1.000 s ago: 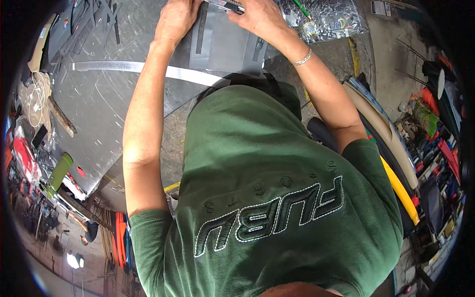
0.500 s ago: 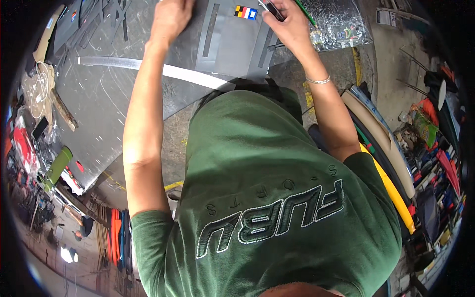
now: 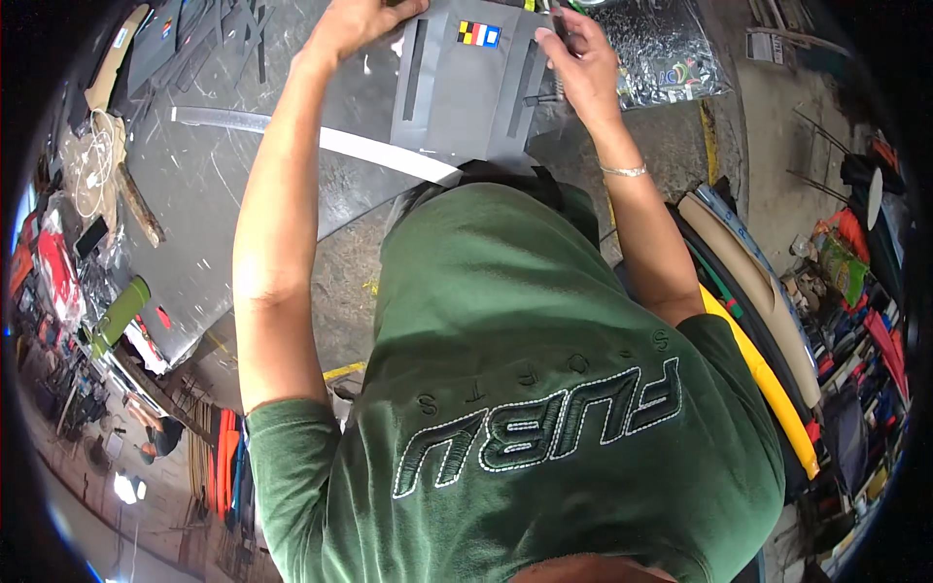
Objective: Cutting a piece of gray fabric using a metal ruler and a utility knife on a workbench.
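Note:
A grey sheet panel (image 3: 466, 107) with long slots down both sides and a small coloured flag patch (image 3: 479, 35) lies on the table in front of me. My left hand (image 3: 362, 24) is at its far left corner, thumb stretched out toward the panel edge; the frame's top cuts off its other fingers. At the panel's right edge, my right hand (image 3: 587, 73) is closed around a slim dark tool (image 3: 557, 17), whose exact kind is unclear. Under my left forearm runs a long metal ruler-like strip (image 3: 384, 154).
Dark offcut strips (image 3: 209, 34) are heaped at the far left. A white cable (image 3: 97, 165), a wooden stick (image 3: 141, 206) and a green roll (image 3: 121, 309) lie along the left edge. Shiny plastic film (image 3: 671, 58) is at the far right. Long padded pieces (image 3: 763, 291) stand beside me.
My left hand has shifted right and away, partly out of the frame. My right hand has come down slightly, the tool still in it. The whole view has shifted a little.

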Demonstrator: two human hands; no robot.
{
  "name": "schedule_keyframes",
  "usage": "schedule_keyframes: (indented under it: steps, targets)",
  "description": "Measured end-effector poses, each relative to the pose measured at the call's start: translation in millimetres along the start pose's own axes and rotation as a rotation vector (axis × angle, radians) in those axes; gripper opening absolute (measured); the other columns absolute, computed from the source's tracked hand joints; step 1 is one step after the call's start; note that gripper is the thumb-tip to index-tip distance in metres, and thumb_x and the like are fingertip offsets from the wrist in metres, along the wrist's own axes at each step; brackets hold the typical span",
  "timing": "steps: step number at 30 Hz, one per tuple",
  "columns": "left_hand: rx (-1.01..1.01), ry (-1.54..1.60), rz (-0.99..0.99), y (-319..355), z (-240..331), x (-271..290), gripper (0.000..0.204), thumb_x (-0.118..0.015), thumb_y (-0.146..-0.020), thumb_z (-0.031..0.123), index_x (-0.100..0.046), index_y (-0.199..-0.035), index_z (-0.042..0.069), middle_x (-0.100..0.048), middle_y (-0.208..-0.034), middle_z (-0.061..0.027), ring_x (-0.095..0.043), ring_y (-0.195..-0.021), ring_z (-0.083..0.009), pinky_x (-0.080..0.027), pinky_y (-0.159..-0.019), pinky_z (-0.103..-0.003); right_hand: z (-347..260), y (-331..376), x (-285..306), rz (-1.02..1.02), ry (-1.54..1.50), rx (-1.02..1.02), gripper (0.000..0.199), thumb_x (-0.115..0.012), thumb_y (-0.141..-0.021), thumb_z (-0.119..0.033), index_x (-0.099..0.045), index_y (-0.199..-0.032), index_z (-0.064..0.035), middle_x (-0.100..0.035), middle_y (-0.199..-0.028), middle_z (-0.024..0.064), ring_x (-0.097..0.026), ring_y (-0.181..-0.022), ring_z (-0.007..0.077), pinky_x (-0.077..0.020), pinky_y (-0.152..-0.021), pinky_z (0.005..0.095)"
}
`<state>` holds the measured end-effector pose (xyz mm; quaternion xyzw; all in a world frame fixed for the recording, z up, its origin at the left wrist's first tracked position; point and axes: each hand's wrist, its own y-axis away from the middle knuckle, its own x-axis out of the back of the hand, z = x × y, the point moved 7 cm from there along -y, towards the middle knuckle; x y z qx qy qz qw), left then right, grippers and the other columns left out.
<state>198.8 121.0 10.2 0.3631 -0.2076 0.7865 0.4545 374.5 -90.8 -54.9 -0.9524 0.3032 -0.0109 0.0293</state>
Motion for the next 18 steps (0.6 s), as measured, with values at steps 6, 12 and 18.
schedule_keyframes:
  steps: [6, 12, 18]
  targets:
    - [0.497, 0.423, 0.137, 55, -2, 77, 0.018, -0.066, -0.1, 0.017, -0.064, -0.111, 0.004, -0.064, -0.079, 0.0012, -0.067, -0.069, -0.0116, -0.054, -0.058, -0.027, -36, 13, -17, -0.04, 0.529, 0.114, 0.04, -0.082, -0.087, -0.023, -0.072, -0.123, -0.0068, -0.068, -0.1, 0.0066, -0.065, -0.085, 0.0163, -0.0532, -0.076, 0.0297]
    - [0.566, 0.425, 0.365, 164, -8, 158, 0.034, -0.064, -0.103, 0.02, -0.062, -0.132, 0.003, -0.072, -0.11, -0.0116, -0.076, -0.084, -0.0214, -0.06, -0.068, -0.03, -42, 3, -87, -0.232, 0.81, 0.364, 0.042, -0.081, -0.084, -0.024, -0.073, -0.121, -0.0058, -0.068, -0.103, 0.0122, -0.065, -0.097, 0.0313, -0.0524, -0.089, 0.0401]
    - [0.689, 0.649, 0.76, 332, -112, 172, 0.042, -0.064, -0.102, 0.018, -0.056, -0.142, 0.007, -0.067, -0.115, -0.0119, -0.073, -0.076, -0.0178, -0.06, -0.064, -0.028, -52, 6, -119, -0.236, 0.876, 0.48, 0.044, -0.082, -0.083, -0.02, -0.072, -0.124, -0.0071, -0.068, -0.111, 0.0145, -0.065, -0.103, 0.0319, -0.0522, -0.093, 0.0389]
